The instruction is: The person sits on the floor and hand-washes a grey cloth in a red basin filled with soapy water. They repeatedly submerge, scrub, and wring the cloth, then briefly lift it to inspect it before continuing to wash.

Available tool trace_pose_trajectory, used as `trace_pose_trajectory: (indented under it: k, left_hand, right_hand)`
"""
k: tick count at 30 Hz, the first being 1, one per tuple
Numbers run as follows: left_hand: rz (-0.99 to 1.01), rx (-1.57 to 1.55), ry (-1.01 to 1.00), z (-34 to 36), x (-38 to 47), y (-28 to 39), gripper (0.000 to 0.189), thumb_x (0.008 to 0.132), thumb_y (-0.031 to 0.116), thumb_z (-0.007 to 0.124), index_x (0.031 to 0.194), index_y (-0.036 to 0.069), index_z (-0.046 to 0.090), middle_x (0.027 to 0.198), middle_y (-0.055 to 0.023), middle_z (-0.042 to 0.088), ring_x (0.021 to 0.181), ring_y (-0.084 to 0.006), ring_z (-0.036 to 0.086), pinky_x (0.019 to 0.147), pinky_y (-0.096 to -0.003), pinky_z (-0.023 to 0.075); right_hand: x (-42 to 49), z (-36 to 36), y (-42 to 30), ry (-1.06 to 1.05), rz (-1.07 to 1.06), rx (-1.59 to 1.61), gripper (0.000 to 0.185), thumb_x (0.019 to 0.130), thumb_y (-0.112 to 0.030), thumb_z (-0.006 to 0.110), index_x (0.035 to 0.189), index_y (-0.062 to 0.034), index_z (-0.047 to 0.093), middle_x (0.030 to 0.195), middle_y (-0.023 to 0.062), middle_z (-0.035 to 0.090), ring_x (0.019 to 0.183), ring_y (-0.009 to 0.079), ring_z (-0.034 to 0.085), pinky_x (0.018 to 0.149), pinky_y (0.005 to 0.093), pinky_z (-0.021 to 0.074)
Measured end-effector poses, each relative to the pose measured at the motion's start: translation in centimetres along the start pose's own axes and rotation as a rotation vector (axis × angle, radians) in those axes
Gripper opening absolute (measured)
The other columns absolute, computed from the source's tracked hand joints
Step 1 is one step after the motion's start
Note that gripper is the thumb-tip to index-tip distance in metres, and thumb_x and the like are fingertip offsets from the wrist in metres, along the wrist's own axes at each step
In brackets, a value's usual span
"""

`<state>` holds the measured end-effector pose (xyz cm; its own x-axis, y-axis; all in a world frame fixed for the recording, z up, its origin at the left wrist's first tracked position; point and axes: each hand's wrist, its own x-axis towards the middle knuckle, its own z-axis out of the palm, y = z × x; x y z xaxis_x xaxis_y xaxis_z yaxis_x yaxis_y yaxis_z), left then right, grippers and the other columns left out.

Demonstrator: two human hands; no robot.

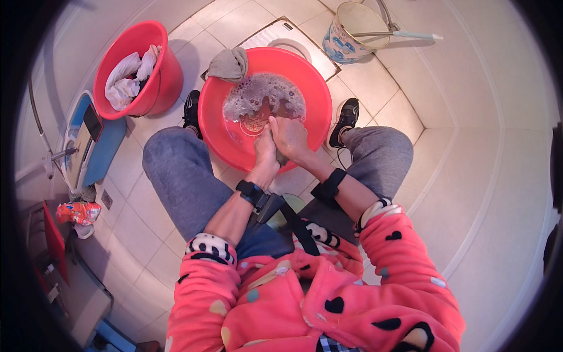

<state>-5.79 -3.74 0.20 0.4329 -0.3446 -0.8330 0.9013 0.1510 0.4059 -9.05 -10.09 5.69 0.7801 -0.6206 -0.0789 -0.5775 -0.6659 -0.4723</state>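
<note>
Both hands meet over the near part of a large red plastic basin (214, 136) that holds soapy water (264, 94) with foam. My left hand (266, 149) and my right hand (288, 136) are closed together on a wet dark cloth (281, 157), of which only a small part shows between and below them. The hands hide the rest of it. A crumpled grey cloth (228, 65) hangs over the basin's far left rim.
A red bucket (169, 86) with white and dark clothes stands at the left, above a blue-and-white folded item (103, 149) by the wall. Behind the basin lies a white squat toilet (281, 35). A patterned pail (341, 44) with a hose and a handle across it stands at the far right.
</note>
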Motion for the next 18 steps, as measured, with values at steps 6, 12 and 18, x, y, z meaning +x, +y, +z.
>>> trace_pose_trajectory:
  k: [6,12,18]
  left_hand:
    - [0.175,0.235,0.081,-0.7,0.7,2.0,0.037,0.094,0.037,0.050,0.082,0.004,0.060,0.073,-0.0042,0.058,0.063,-0.0142,0.055,0.056,-0.0316,0.0451]
    - [0.082,0.119,0.035,-0.7,1.1,0.0,0.034,0.094,0.034,0.050,0.093,0.003,0.063,0.085,-0.0062,0.063,0.073,-0.0138,0.057,0.065,-0.0312,0.0473]
    - [0.141,0.276,0.110,-1.4,1.1,1.5,0.035,0.093,0.041,0.050,0.092,0.008,0.060,0.084,-0.0039,0.061,0.072,-0.0138,0.058,0.064,-0.0301,0.0490]
  right_hand:
    - [-1.6,0.8,-0.2,-0.208,-0.102,-0.022,0.046,0.094,-0.033,0.040,0.070,-0.0027,0.064,0.064,0.0210,0.062,0.061,0.0391,0.062,0.056,0.0502,0.0490]
    - [-0.6,1.1,0.6,-0.057,0.037,-0.030,0.043,0.092,-0.029,0.041,0.068,-0.0019,0.065,0.062,0.0216,0.061,0.061,0.0383,0.063,0.055,0.0493,0.0494]
    - [-2.2,1.2,0.0,-0.290,-0.114,-0.041,0.040,0.091,-0.030,0.044,0.069,-0.0031,0.064,0.065,0.0216,0.062,0.062,0.0381,0.064,0.055,0.0485,0.0504]
